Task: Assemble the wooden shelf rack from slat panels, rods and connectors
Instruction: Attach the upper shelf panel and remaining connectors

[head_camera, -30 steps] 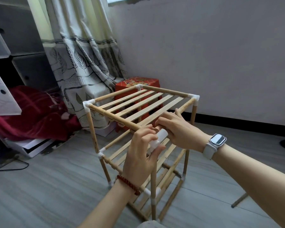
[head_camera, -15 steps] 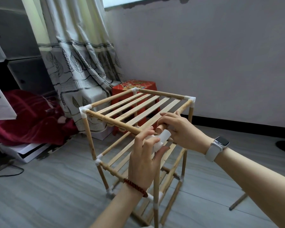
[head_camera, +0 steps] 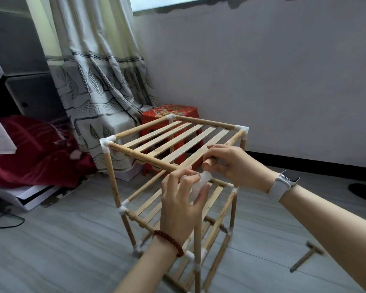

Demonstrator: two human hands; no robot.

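Light, stiff pale wooden shelf rack (head_camera: pixel 173 144) stands on the floor, its near right corner unjoined. My left hand (head_camera: pixel 181 199) grips the white plastic connector (head_camera: pixel 200 183); my right hand (head_camera: pixel 234 163) clamps the loose rod end (head_camera: pixel 207 164) just above. I'd hold close to the joint.

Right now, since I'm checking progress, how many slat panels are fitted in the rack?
3: the top panel across the rack's top, the middle panel below it, and the bottom panel near the floor, partly hidden. No others show.
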